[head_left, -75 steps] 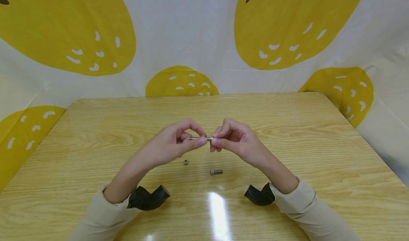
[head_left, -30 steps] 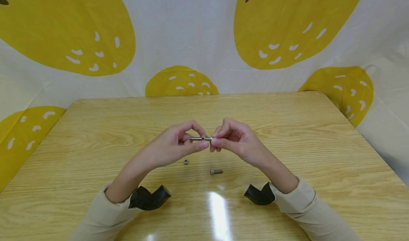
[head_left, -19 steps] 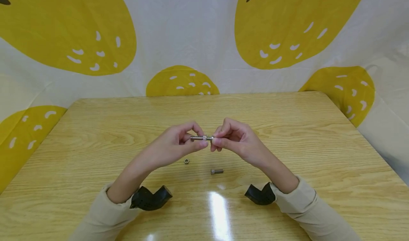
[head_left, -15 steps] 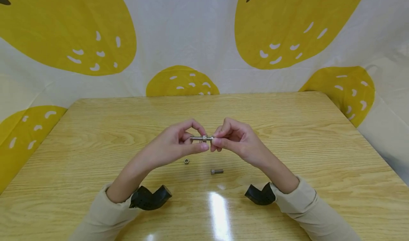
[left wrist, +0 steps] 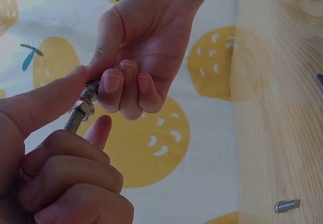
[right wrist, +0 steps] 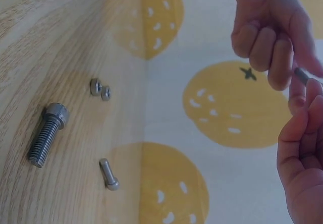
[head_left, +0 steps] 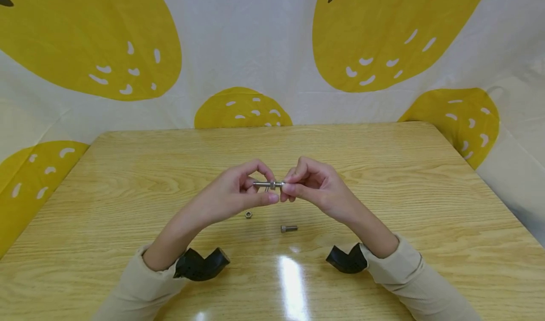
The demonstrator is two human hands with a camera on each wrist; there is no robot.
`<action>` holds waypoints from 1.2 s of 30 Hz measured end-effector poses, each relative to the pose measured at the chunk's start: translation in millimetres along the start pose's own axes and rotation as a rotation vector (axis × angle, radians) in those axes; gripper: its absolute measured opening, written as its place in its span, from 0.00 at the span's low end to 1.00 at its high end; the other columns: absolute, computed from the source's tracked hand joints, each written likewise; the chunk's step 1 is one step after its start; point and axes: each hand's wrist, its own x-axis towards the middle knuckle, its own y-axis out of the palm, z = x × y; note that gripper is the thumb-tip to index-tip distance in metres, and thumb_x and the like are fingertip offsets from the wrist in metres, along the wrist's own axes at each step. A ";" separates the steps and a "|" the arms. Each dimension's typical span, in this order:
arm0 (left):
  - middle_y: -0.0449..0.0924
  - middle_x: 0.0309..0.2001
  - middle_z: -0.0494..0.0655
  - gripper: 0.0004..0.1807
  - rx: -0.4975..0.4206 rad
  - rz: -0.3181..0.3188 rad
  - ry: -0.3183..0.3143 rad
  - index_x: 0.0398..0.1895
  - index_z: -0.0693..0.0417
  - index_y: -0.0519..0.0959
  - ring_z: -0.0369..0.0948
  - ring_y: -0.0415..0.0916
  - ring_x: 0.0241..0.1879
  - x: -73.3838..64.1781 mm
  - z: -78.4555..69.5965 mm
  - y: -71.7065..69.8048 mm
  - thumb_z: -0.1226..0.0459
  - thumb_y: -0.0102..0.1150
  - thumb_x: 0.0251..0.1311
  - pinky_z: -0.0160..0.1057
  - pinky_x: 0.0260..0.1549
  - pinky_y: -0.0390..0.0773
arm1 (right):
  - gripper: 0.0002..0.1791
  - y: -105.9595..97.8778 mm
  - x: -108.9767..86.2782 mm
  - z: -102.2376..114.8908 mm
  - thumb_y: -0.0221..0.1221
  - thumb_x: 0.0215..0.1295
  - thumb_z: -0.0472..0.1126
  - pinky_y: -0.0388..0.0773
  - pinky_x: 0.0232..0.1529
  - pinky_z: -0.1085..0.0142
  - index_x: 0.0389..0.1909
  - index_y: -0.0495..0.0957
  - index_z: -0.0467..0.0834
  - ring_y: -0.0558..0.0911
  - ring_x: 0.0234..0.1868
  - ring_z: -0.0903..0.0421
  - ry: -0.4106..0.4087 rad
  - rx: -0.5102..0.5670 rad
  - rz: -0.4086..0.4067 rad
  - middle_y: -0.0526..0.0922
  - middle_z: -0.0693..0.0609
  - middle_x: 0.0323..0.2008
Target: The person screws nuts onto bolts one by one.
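Between the two hands a steel bolt (head_left: 261,184) is held level above the table. My right hand (head_left: 321,183) pinches its head end between thumb and bent index finger. A hex nut (head_left: 273,185) sits on the shank near the right fingertips. My left hand (head_left: 225,191) has thumb and index finger around that nut, index above and thumb below. The left wrist view shows the bolt's thread (left wrist: 74,120) and the nut (left wrist: 87,109) between those fingers. Exact contact of the left thumb is hard to tell.
On the wooden table (head_left: 362,146) lie a loose nut (head_left: 249,215) and a socket-head bolt (head_left: 289,228). The right wrist view shows a second nut (right wrist: 105,93) and a smaller bolt (right wrist: 109,174) farther off. A patterned cloth (head_left: 251,37) hangs behind.
The left thumb has slid off the bolt to just below it, uncovering the nut, whose flats have turned. The right hand keeps its grip in the same place.
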 end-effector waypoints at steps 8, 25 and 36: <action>0.52 0.13 0.41 0.16 0.048 0.020 0.043 0.35 0.56 0.76 0.36 0.49 0.14 2.8 2.3 2.4 0.54 0.46 0.68 0.32 0.15 0.54 | 0.06 0.0 0.2 -1.3 0.57 0.64 0.38 0.77 0.37 0.69 0.30 0.69 0.42 0.81 0.35 0.59 0.007 0.008 -0.002 0.81 0.54 0.32; 0.53 0.13 0.42 0.11 -0.018 0.033 0.048 0.41 0.55 0.73 0.36 0.49 0.13 1.8 1.0 3.5 0.57 0.49 0.67 0.32 0.14 0.55 | 0.12 0.3 0.3 -2.1 0.55 0.65 0.36 0.77 0.37 0.69 0.31 0.66 0.31 0.81 0.35 0.59 -0.045 0.022 0.021 0.81 0.56 0.33; 0.52 0.14 0.42 0.17 0.029 0.025 0.015 0.41 0.56 0.75 0.37 0.49 0.14 3.0 0.8 3.9 0.52 0.47 0.67 0.32 0.15 0.56 | 0.13 0.4 0.7 -1.9 0.57 0.64 0.38 0.77 0.36 0.69 0.30 0.66 0.32 0.81 0.35 0.59 -0.021 0.026 0.008 0.81 0.55 0.33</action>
